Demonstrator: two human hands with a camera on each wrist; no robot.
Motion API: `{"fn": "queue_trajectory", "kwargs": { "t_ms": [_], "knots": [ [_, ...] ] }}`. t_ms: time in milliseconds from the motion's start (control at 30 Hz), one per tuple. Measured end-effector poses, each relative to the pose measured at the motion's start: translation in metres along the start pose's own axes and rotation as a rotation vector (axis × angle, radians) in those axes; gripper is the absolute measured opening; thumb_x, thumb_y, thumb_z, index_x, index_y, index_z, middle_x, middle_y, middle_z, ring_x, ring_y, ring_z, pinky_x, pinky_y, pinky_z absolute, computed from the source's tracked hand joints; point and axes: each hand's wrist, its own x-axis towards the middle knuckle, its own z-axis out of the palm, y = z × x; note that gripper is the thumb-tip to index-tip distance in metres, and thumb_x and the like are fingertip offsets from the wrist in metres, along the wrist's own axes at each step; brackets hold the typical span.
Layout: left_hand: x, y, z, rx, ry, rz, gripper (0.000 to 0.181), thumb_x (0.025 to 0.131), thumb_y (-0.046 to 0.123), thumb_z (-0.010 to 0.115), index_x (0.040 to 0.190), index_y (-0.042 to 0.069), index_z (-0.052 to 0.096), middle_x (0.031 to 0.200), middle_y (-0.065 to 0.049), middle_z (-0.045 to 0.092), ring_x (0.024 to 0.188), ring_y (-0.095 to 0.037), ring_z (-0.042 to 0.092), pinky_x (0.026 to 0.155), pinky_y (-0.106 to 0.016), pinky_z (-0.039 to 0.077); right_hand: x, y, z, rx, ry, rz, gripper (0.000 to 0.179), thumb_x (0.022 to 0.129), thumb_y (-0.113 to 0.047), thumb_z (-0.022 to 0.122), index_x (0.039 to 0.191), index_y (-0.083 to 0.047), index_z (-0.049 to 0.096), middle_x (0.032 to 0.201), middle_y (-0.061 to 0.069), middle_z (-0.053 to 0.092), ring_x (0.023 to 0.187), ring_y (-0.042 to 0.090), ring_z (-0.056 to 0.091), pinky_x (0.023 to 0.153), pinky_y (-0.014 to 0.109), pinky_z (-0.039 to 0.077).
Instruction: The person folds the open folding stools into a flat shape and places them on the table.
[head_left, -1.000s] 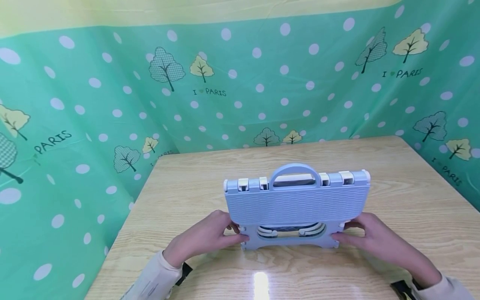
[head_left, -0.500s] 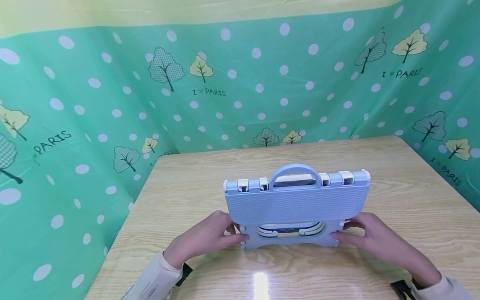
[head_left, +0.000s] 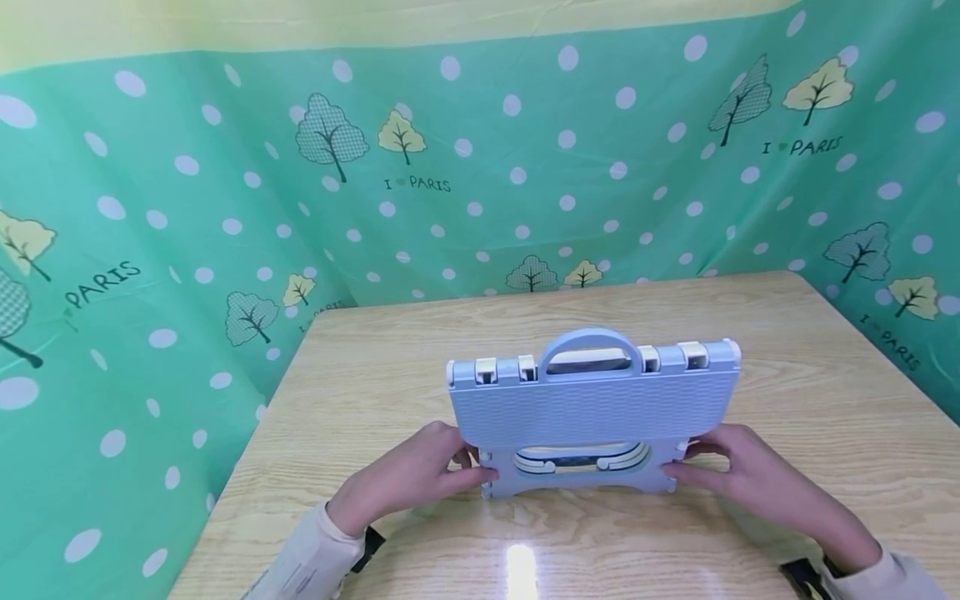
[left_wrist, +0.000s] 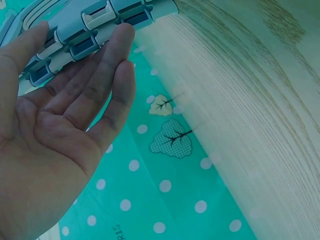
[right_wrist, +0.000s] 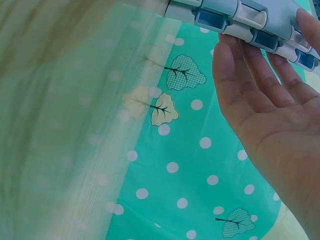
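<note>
A light blue and white plastic folding step stool (head_left: 592, 410) stands on the table in the head view. Its textured top panel tilts toward me, and an arched carry handle (head_left: 592, 337) sticks up from the far edge. Below the panel, a leg panel (head_left: 577, 482) with an oval cutout touches the tabletop. My left hand (head_left: 431, 467) pinches the left hinged edge of that leg, thumb in front and fingers behind. On the opposite edge my right hand (head_left: 738, 477) grips likewise. Both wrist views show white and blue hinge knuckles (left_wrist: 99, 15) between thumb and fingers.
The stool stands on a light wood-grain table (head_left: 375, 358). Behind and beside the table hangs a green curtain (head_left: 480, 167) with white dots and tree prints. A bright light reflection lies on the tabletop in front of the stool.
</note>
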Motion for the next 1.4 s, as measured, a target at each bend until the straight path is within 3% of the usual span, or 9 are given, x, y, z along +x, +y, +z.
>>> {"fn": "queue_trajectory", "kwargs": {
  "t_ms": [600, 1400],
  "knots": [
    [0.0001, 0.0, -0.0005, 0.007, 0.006, 0.019, 0.047, 0.098, 0.032, 0.065, 0.141, 0.027, 0.048, 0.128, 0.008, 0.063, 0.094, -0.002, 0.064, 0.08, -0.021, 0.055, 0.0003, -0.0006, 0.0, -0.01, 0.012, -0.014, 0.046, 0.089, -0.019, 0.076, 0.131, -0.018, 0.058, 0.121, -0.005, 0.066, 0.1, 0.006, 0.065, 0.078, 0.031, 0.058],
    [0.0011, 0.0023, 0.0009, 0.041, -0.01, 0.007, 0.038, 0.1, 0.031, 0.062, 0.136, 0.024, 0.052, 0.119, 0.006, 0.068, 0.087, 0.0, 0.064, 0.077, -0.019, 0.054, 0.0012, -0.0004, 0.0001, -0.037, 0.009, 0.011, 0.043, 0.088, -0.021, 0.077, 0.128, -0.021, 0.061, 0.12, -0.004, 0.068, 0.096, 0.006, 0.066, 0.076, 0.029, 0.058]
  ]
}}
